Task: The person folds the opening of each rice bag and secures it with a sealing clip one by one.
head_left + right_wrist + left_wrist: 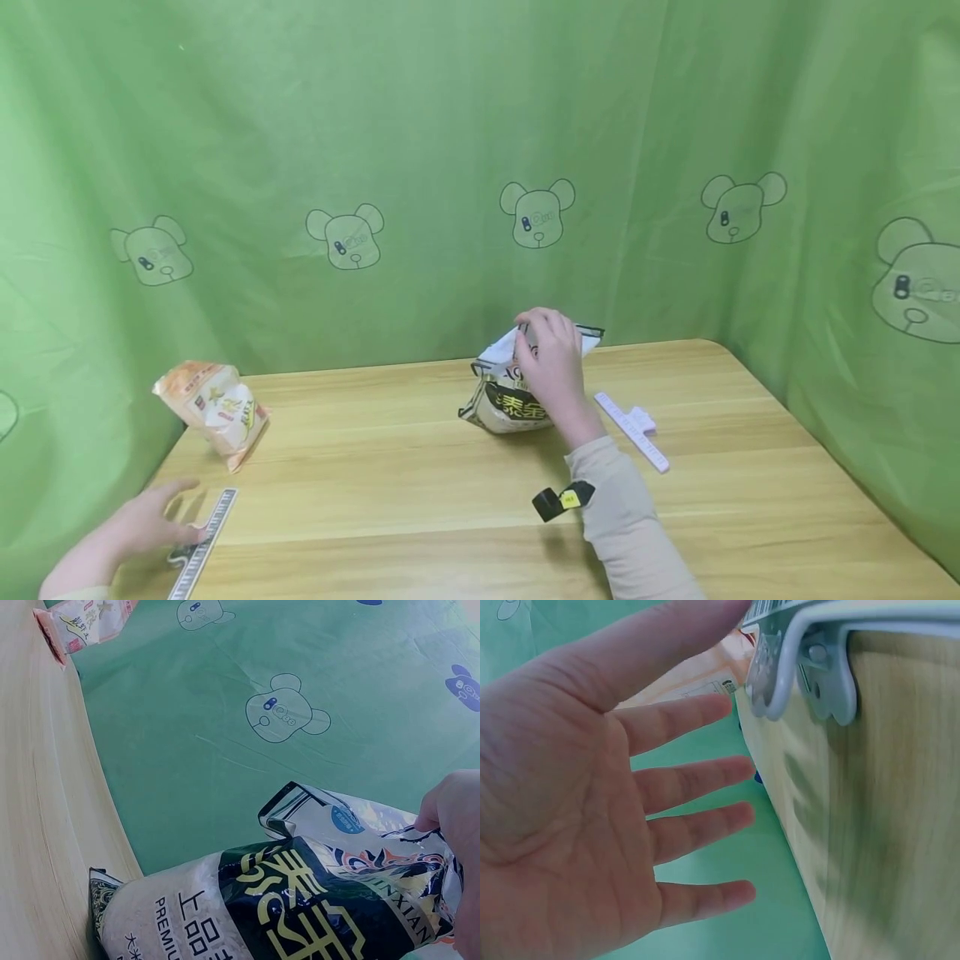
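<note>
A bag of rice [504,404] with a dark label stands near the table's back edge, its top flap bent. My right hand [555,367] grips the bag by its upper part; in the right wrist view the fingers curl at the crumpled top [397,859]. At the front left, my left hand [138,527] is beside a long bag clip [215,525] with a black-and-white striped bar. Its fingers are spread and straight in the left wrist view, the thumb [667,637] right at the clip's metal handle part [821,675].
An orange-and-white packet [221,417] leans at the table's left edge, beyond my left hand. To the right of the rice lies a pale lilac clip [633,432]. Green curtains [442,167] with bear-head prints surround the wooden table [375,492].
</note>
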Available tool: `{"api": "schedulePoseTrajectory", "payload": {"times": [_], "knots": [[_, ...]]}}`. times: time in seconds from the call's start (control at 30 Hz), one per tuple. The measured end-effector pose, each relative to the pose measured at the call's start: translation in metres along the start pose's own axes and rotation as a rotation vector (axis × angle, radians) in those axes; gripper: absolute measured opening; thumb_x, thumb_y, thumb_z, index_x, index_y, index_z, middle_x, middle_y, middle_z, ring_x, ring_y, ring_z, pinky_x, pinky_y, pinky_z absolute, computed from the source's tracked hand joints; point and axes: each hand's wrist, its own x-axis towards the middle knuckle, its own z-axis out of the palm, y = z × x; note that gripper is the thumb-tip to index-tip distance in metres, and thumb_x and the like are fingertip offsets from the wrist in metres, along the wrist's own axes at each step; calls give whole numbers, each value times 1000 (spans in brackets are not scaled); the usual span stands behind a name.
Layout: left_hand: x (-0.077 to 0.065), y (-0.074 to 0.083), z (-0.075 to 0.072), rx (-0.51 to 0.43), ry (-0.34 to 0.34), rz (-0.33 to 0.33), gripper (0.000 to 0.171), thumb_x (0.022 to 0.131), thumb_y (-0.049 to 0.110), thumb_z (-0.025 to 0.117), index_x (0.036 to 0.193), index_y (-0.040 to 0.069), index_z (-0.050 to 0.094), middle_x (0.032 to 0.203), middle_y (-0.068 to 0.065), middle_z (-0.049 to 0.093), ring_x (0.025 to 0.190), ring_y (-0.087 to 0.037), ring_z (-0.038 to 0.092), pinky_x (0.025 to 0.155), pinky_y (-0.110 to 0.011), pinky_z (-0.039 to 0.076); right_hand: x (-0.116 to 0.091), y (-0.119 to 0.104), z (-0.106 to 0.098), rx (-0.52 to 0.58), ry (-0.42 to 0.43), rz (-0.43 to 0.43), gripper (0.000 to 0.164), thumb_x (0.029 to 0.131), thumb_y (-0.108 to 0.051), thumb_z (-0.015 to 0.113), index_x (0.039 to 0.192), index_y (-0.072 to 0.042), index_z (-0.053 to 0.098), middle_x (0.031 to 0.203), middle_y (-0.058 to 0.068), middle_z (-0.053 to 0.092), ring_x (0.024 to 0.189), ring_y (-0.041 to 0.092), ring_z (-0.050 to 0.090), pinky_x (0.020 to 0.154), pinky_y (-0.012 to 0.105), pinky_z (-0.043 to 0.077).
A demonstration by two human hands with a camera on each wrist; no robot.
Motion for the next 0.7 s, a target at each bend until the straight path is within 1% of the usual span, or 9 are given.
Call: {"api": "schedulePoseTrajectory", "payload": {"times": [0.1,0.23,0.3,0.37,0.53,0.63,0.7], "knots": [[-1,1,1,-4,-31,-3,92,74,41,79,138,-11,39,127,-47,45,111,-64,47,81,-70,45,0,0,0,-1,6,-7,17,91,-7,60,106,-4,66,119,16,63,117,34,52,111,51,33],[-2,1,2,2,-42,6,92,73,40,80,135,-14,39,122,-48,47,108,-62,50,82,-69,46,1,1,0,-4,18,-20,17,90,-7,61,106,-3,66,118,17,63,115,35,53,109,51,33],[-2,0,2,7,-43,1,93,74,42,79,136,-14,38,122,-48,47,107,-62,50,83,-69,46,1,1,0,-6,21,-22,17,90,-7,60,105,-3,66,118,18,63,115,36,53,109,51,34],[-3,-2,3,-2,-46,-17,93,76,45,77,137,-14,38,125,-46,47,111,-63,48,85,-69,45,1,1,1,-7,21,-23,17,90,-7,60,105,-3,66,118,18,63,115,35,53,109,51,34],[-5,-9,3,-15,-14,-76,91,78,49,72,135,-14,39,128,-45,46,113,-62,46,86,-68,44,1,1,1,-10,16,-22,17,90,-7,60,106,-3,66,118,17,63,115,35,53,110,51,33],[-5,-13,3,-9,5,-98,86,81,49,71,129,-17,43,123,-46,48,109,-62,49,85,-67,45,1,1,1,-11,14,-20,17,90,-8,60,106,-3,65,118,17,63,116,35,53,110,51,33],[-5,-14,3,0,12,-101,80,84,45,70,124,-19,46,117,-45,52,105,-60,52,84,-65,47,1,1,2,-10,13,-18,17,90,-8,60,106,-3,65,118,17,63,116,35,52,109,51,33]]}}
